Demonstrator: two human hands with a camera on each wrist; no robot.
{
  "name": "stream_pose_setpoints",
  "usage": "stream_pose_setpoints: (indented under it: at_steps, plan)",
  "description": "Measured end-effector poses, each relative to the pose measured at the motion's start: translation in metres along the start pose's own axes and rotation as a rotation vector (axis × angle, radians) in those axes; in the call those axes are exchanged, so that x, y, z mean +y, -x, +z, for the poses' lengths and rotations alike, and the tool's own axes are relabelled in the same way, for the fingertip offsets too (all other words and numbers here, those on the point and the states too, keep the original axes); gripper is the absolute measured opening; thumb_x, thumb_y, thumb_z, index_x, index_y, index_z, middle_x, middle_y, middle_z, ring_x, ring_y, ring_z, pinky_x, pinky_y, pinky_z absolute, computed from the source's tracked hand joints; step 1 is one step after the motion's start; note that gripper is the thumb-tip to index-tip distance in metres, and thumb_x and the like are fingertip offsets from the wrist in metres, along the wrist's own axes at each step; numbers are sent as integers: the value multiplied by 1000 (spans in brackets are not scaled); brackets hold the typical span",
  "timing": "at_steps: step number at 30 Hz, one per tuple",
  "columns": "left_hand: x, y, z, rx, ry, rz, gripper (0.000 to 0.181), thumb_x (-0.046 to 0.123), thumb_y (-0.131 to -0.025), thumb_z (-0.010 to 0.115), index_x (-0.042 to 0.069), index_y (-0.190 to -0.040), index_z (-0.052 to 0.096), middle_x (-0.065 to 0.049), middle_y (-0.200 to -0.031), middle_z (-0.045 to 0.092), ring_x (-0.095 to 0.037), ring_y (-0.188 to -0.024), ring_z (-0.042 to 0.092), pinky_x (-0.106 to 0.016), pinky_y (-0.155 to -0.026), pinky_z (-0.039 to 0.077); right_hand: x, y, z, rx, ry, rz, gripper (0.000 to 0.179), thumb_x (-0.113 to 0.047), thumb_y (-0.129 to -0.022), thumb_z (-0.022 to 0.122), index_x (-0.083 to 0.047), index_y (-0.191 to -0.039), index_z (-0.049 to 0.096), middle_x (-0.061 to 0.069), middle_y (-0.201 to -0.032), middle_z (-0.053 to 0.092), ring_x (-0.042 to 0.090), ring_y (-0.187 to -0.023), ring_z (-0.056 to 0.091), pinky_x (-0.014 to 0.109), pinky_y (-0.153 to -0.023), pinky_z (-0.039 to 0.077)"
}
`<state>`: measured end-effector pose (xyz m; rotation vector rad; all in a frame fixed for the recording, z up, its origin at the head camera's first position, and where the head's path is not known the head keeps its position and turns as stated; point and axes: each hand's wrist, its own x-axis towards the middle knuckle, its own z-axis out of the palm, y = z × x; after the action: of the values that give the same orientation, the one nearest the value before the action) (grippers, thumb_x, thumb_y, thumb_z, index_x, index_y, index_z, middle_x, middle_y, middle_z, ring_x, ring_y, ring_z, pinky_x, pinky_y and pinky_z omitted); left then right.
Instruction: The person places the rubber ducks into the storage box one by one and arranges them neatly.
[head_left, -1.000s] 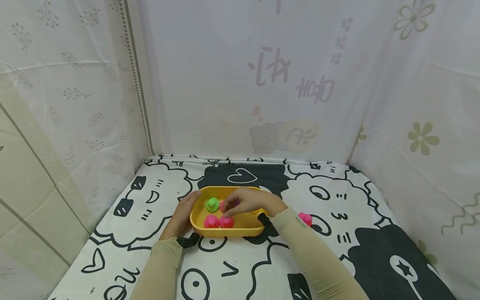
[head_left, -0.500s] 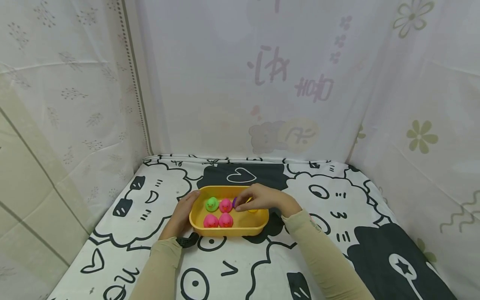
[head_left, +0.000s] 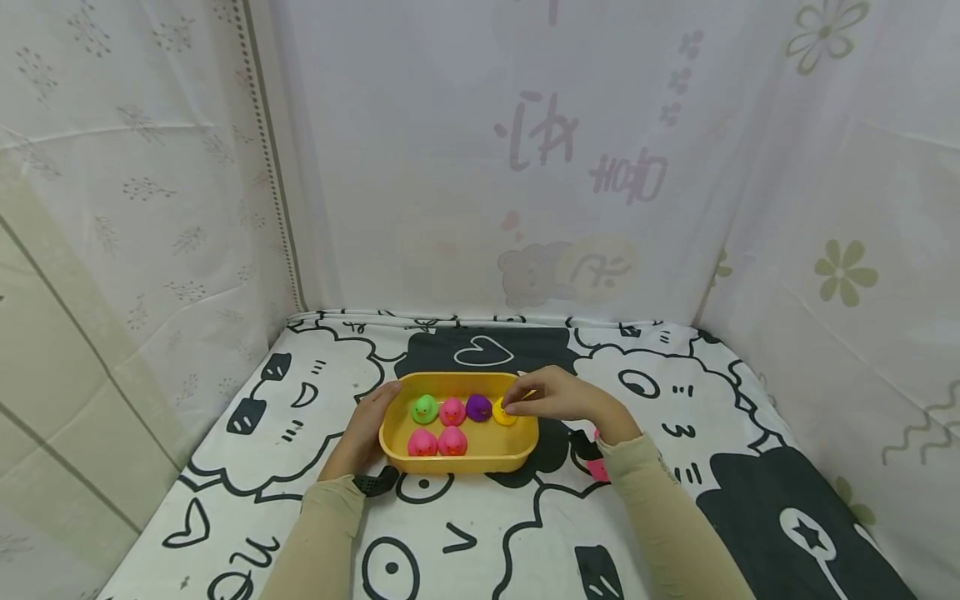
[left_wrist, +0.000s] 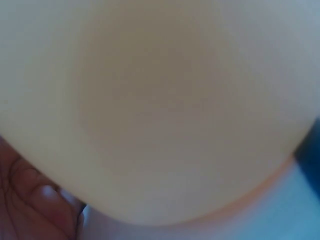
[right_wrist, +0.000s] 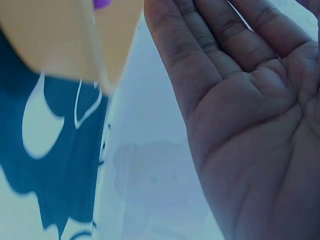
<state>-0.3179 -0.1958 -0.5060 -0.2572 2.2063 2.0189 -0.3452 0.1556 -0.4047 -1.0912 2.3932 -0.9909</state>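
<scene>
A yellow tray (head_left: 468, 463) stands on the patterned cloth in the head view. In its far row sit a green duck (head_left: 424, 409), a pink duck (head_left: 452, 411), a purple duck (head_left: 479, 408) and a yellow duck (head_left: 505, 412). Two more pink ducks, a left one (head_left: 422, 442) and a right one (head_left: 452, 442), sit nearer the front wall. My left hand (head_left: 367, 429) holds the tray's left end, thumb at the rim. My right hand (head_left: 558, 395) reaches over the right end, its thumb and fingertips pinching the yellow duck, which they partly hide.
A white cloth with black cartoon drawings (head_left: 450, 542) covers the surface. Pale printed curtains (head_left: 420, 167) hang behind and at both sides. By my right wrist shows a pink patch (head_left: 597, 468). The tray's pale wall fills most of the left wrist view.
My right hand has moved rightward along the far row, from the pink ducks past the purple one to the yellow duck. The purple duck is now uncovered. My left hand stays put.
</scene>
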Motion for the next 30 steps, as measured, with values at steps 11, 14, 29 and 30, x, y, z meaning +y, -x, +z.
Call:
stream_pose_setpoints:
  at_steps: [11, 14, 29, 30]
  plan:
    - [0, -1, 1, -1, 13, 0, 83, 68, -95, 50, 15, -157, 34, -9, -160, 35, -30, -142, 41, -43, -113, 38, 33, 50, -20, 99, -39, 50, 24, -32, -96, 70, -14, -112, 74, -6, -107, 71, 18, -99, 66, 37, -89, 57]
    - [0, -1, 0, -2, 11, -1, 84, 68, -95, 49, 14, -157, 34, -9, -160, 34, -30, -142, 40, -44, -114, 36, 44, 60, -23, 117, -42, 90, 25, -33, -96, 70, -14, -112, 75, -6, -107, 72, 20, -98, 66, 35, -86, 57]
    - [2, 1, -1, -1, 15, 3, 86, 70, -93, 50, 14, -156, 35, -10, -159, 37, -30, -141, 41, -44, -114, 36, 53, 95, -24, 11, -25, 174, 28, -26, -92, 74, -5, -112, 73, 6, -107, 74, 20, -102, 68, 33, -88, 58]
    - [2, 2, -1, -4, 15, 10, 85, 69, -94, 50, 13, -156, 35, -11, -159, 37, -30, -141, 41, -44, -114, 36, 53, 97, -23, 7, -14, 175, 29, -27, -93, 74, -5, -112, 73, 6, -108, 74, 20, -103, 68, 32, -88, 58]
